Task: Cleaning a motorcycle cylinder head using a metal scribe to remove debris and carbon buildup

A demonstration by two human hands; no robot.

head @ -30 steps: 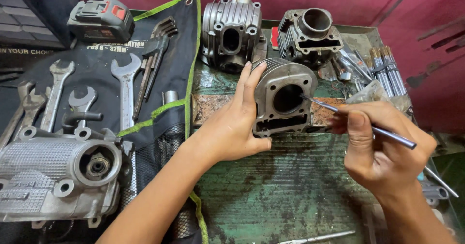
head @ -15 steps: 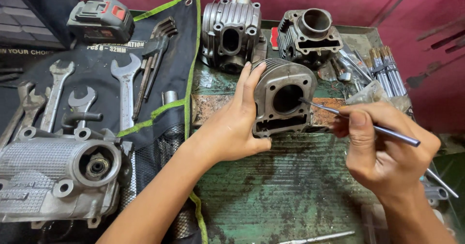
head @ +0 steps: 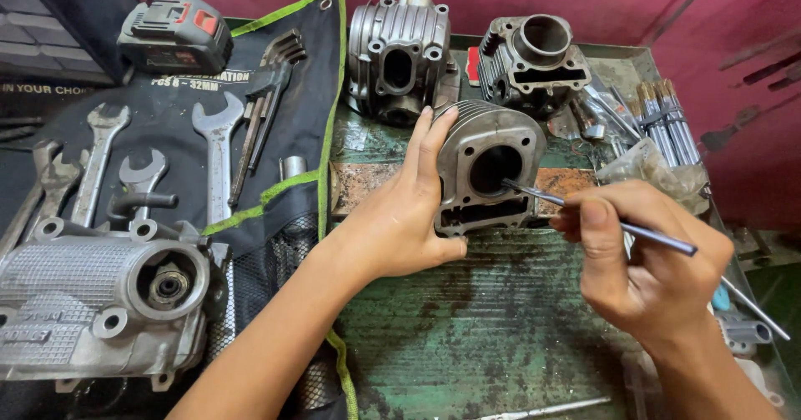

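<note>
A grey finned engine cylinder (head: 488,170) stands on its side on the worn green bench, its round bore facing me. My left hand (head: 400,211) grips its left side, fingers up along the fins and thumb under the lower edge. My right hand (head: 642,261) pinches a thin metal rod (head: 601,216) like a pen. The rod's tip reaches into the right edge of the bore.
Two more engine castings (head: 399,53) (head: 534,57) stand behind the cylinder. A black tool roll (head: 275,145) with several spanners lies at left, a battery pack (head: 175,35) at its top and a large grey engine cover (head: 92,295) at bottom left. Loose bolts (head: 663,120) lie at right.
The rod's tip has shifted slightly at the bore edge and my right hand has moved a little. My left hand and the cylinder stay put.
</note>
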